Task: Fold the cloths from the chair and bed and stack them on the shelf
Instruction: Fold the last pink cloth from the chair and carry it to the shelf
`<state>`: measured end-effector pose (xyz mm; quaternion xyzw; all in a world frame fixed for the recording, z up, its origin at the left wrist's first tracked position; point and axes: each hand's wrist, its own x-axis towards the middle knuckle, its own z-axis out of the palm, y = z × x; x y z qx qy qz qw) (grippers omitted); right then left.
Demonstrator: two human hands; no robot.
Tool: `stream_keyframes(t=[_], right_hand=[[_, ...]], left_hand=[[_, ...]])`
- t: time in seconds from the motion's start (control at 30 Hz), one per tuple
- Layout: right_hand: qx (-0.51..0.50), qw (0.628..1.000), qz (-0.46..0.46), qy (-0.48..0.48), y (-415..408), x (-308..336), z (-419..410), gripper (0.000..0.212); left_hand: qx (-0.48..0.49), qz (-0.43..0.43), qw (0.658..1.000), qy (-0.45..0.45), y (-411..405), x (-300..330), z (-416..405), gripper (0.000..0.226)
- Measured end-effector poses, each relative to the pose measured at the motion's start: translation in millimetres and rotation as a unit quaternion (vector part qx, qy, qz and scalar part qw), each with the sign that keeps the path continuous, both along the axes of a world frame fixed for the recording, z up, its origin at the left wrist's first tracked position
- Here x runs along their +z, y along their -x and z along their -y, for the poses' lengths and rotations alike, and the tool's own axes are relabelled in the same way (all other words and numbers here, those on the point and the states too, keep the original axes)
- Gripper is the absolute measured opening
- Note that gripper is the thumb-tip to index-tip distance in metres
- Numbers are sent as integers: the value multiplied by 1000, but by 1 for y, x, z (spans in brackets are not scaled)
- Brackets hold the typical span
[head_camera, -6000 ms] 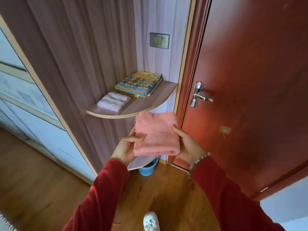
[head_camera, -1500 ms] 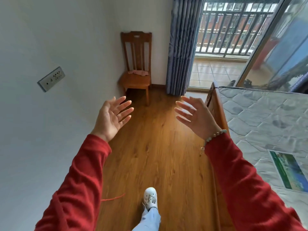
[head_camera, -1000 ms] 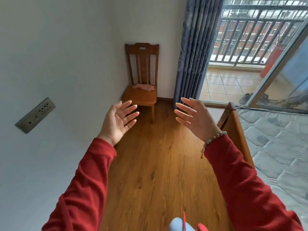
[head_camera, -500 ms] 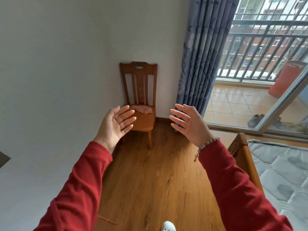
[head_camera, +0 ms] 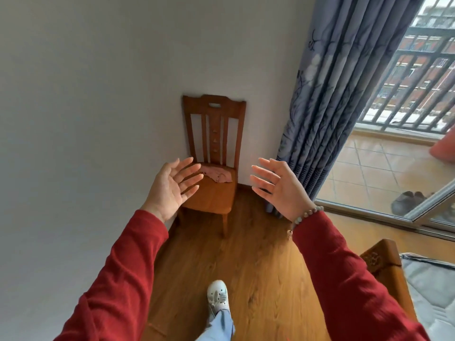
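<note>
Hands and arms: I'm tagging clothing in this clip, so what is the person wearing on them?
Both arms wear long red sleeves to the wrists. The left hand is bare; the right hand has a pale beaded bracelet at its wrist.

The chair [head_camera: 213,168] is warm reddish-brown wood, and the crumpled cloth [head_camera: 218,174] on its seat is pale pink. Beside the chair hangs a curtain [head_camera: 327,94] of greyish blue with a darker branch pattern. The floor [head_camera: 246,262] under the chair is honey-brown wood grain, the wall [head_camera: 98,94] behind it plain off-white. The sleeves [head_camera: 123,279] are deep red, the shoe [head_camera: 218,295] white, the bracelet [head_camera: 305,214] of grey-green beads.
</note>
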<state>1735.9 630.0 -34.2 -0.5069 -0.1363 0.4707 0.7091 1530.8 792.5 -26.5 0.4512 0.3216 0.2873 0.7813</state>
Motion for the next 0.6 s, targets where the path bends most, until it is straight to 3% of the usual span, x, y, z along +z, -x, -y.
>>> stream_keyframes(t=[0.6], right_hand=[[12, 999, -30, 19, -170, -9, -276, 27]], left_hand=[[21, -34, 998, 37, -175, -7, -265, 32]])
